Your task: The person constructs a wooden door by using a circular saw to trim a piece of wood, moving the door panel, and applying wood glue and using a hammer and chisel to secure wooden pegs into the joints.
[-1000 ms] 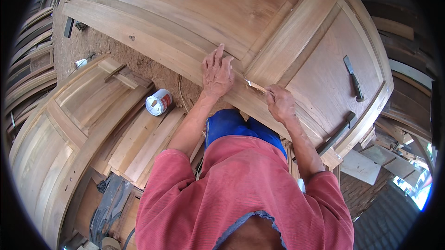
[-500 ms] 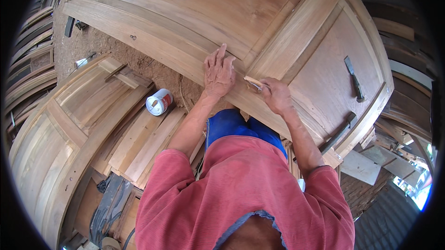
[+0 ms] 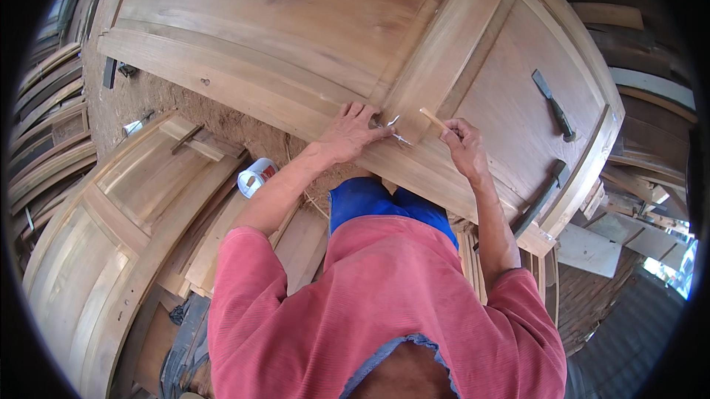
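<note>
A large wooden panelled door [image 3: 281, 99] lies flat in front of me. My right hand [image 3: 466, 149] pinches a small flat wooden stick [image 3: 432, 117], its tip raised over the joint between the door's rail and edge board. Streaks of white paste [image 3: 399, 137] lie at that joint. My left hand [image 3: 352, 131] rests on the door's near edge board, fingers bent and apart, thumb reaching toward the paste; I see nothing held in it. A chisel [image 3: 555, 107] with a dark handle lies on the right-hand panel.
A dark metal bar with a square head [image 3: 543, 195] lies at the door's near right corner. Left of me, a white tub [image 3: 257, 177] stands beside a second panelled door [image 3: 115, 214]. Stacked boards [image 3: 48, 122] line the far left.
My left hand has gone from lying stretched out to bent fingers beside the joint. My right hand has drawn the stick right, away from the joint, uncovering the white streaks. The view has shifted slightly.
</note>
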`<state>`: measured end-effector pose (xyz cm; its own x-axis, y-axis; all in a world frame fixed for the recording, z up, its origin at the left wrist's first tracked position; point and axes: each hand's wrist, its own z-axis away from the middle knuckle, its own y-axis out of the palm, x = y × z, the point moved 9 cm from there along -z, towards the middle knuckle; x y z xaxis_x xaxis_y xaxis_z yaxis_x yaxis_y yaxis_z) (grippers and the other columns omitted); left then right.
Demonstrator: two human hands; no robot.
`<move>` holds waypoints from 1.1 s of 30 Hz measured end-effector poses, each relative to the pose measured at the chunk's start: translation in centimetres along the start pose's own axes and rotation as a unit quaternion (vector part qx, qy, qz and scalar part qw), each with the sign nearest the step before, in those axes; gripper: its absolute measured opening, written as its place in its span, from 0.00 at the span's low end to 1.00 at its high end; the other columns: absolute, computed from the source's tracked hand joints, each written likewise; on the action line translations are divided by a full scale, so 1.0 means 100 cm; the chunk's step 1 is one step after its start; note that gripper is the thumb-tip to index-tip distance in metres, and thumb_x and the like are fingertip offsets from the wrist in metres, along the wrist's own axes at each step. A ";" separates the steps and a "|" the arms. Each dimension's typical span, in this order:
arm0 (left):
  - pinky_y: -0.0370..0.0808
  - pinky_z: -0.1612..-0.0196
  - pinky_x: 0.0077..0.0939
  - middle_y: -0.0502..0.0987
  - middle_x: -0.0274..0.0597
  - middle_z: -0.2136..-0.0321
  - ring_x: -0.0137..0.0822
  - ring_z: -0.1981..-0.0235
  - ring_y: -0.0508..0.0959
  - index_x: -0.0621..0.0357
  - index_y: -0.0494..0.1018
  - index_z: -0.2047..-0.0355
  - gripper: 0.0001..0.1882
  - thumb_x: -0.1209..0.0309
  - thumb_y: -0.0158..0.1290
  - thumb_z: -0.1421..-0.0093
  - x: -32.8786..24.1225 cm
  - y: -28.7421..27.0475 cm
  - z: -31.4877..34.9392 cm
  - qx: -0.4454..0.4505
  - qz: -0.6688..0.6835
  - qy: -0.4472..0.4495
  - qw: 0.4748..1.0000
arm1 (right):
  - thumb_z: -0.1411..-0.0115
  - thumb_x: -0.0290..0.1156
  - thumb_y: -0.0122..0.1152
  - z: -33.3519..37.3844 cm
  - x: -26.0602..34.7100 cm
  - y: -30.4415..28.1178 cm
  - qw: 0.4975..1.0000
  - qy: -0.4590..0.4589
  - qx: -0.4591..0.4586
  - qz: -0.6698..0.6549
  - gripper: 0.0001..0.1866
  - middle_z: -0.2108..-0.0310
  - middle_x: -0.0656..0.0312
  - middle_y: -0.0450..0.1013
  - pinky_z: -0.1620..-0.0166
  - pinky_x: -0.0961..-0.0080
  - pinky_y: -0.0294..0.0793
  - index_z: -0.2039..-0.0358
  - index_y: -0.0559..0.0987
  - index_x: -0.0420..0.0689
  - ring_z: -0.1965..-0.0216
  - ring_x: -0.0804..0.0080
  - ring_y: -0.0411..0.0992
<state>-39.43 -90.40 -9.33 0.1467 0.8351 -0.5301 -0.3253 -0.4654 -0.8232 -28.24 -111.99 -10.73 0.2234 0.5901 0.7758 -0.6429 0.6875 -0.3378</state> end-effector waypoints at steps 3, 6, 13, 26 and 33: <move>0.59 0.37 0.46 0.68 0.48 0.42 0.52 0.40 0.64 0.31 0.79 0.46 0.23 0.69 0.55 0.40 0.001 -0.003 -0.005 0.054 0.030 -0.013 0.998 | 0.35 0.29 0.60 0.007 -0.004 -0.007 1.000 -0.002 -0.014 0.005 0.10 0.74 0.64 0.75 0.68 0.76 0.70 0.59 0.80 0.36 0.72 0.79 0.69; 0.58 0.37 0.48 0.67 0.47 0.40 0.53 0.39 0.62 0.33 0.81 0.48 0.23 0.70 0.57 0.44 0.005 -0.011 -0.019 0.091 0.017 -0.045 0.995 | 0.34 0.29 0.60 0.014 0.001 -0.013 0.999 0.009 -0.021 0.023 0.09 0.76 0.65 0.74 0.69 0.76 0.69 0.60 0.81 0.36 0.74 0.80 0.68; 0.53 0.33 0.52 0.65 0.50 0.39 0.53 0.37 0.61 0.38 0.81 0.47 0.26 0.68 0.54 0.48 -0.034 -0.009 -0.034 0.077 -0.020 -0.024 0.997 | 0.35 0.30 0.61 0.016 0.010 -0.021 1.000 0.006 -0.027 0.004 0.10 0.75 0.64 0.75 0.69 0.76 0.69 0.60 0.81 0.35 0.73 0.80 0.68; 0.47 0.32 0.60 0.63 0.53 0.38 0.56 0.36 0.60 0.46 0.82 0.57 0.18 0.67 0.56 0.50 -0.030 -0.015 -0.032 0.066 -0.088 0.001 0.994 | 0.35 0.30 0.59 0.013 0.016 -0.033 0.998 -0.005 -0.035 0.048 0.10 0.73 0.54 0.78 0.64 0.71 0.74 0.60 0.80 0.36 0.71 0.71 0.75; 0.61 0.43 0.54 0.71 0.48 0.43 0.51 0.45 0.68 0.50 0.76 0.61 0.14 0.65 0.61 0.50 0.020 -0.052 -0.024 -0.081 0.026 -0.123 0.989 | 0.35 0.30 0.59 0.007 0.008 -0.027 0.999 -0.007 -0.041 0.030 0.09 0.74 0.56 0.77 0.65 0.72 0.73 0.60 0.80 0.37 0.72 0.73 0.74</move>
<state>-35.15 -87.02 -6.57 -0.1034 0.8459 -0.5232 -0.1704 -0.5334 -0.8285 -26.78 -113.68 -8.82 0.1755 0.6254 0.7603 -0.5920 0.6841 -0.4261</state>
